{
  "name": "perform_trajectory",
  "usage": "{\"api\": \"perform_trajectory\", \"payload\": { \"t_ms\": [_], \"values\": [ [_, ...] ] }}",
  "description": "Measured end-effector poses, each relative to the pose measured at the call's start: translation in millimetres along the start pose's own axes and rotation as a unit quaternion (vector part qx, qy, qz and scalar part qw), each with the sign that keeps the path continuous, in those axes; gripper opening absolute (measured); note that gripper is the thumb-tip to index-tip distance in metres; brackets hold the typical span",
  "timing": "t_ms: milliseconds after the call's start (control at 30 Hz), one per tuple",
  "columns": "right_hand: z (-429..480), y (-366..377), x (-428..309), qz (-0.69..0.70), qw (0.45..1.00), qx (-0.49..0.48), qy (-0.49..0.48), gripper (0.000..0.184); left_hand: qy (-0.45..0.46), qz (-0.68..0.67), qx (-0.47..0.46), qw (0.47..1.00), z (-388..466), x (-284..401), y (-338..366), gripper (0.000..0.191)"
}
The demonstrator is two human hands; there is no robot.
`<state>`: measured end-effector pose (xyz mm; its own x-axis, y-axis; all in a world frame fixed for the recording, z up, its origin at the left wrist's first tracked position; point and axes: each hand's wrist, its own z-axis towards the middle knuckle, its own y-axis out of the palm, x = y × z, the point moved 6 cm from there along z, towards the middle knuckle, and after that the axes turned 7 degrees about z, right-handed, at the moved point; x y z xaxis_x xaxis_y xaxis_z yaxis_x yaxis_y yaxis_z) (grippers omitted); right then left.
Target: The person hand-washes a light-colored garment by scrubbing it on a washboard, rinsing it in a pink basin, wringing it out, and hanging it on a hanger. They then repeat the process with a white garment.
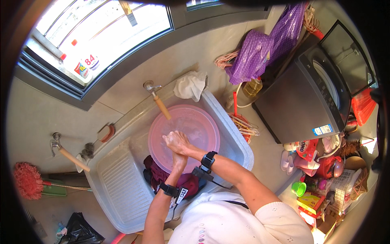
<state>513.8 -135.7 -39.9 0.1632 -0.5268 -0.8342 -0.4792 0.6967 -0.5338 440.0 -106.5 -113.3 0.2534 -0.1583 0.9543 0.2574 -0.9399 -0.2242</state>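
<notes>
My right hand (pixel 177 142) lies over my left hand (pixel 179 157), and the two are clasped together above a round pink plastic basin (pixel 210 122) with water in it. Whether anything is between the palms is hidden. Just beyond my hands, a tap (pixel 150 87) with a tan tube (pixel 162 107) points down at the basin. The basin stands in a grey-blue laundry sink (pixel 237 143). Dark red and dark cloth (pixel 189 183) lies in the sink under my forearms, partly below the basin's near edge. Both wrists wear black straps with small devices.
Left of the basin is the sink's ribbed washboard (pixel 122 183). A second tap (pixel 55 141), a scrubbing brush (pixel 106 133) and a white cloth (pixel 190 85) are along the wall side. A washing machine (pixel 292 100) with raised lid stands right, beside hangers (pixel 243 125) and piled household items.
</notes>
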Motion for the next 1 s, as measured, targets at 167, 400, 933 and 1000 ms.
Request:
{"api": "perform_trajectory", "payload": {
  "t_ms": [167, 400, 933, 1000],
  "values": [
    [-6.2, 5.5, 6.3, -0.003, 0.999, 0.035, -0.010, 0.045, 0.035, 0.090, 0.013, 0.995, -7.4, -6.6, -3.1, 0.036],
    [-25.8, 13.1, 3.8, 0.118, 0.993, -0.017, -0.016, 0.043, -0.189, 0.056, -0.038, 0.980, -32.9, -6.3, -24.7, 0.020],
    [-133.5, -147.3, -124.0, 0.572, 0.719, -0.286, -0.274, 0.048, -0.100, -0.108, 0.120, 0.982, -201.9, 102.4, -244.2, 0.023],
    [-123.1, -102.5, -88.8, 0.639, 0.718, -0.262, -0.084, 0.052, -0.118, -0.116, 0.121, 0.979, -215.8, 91.7, -249.3, 0.023]
  ]
}}
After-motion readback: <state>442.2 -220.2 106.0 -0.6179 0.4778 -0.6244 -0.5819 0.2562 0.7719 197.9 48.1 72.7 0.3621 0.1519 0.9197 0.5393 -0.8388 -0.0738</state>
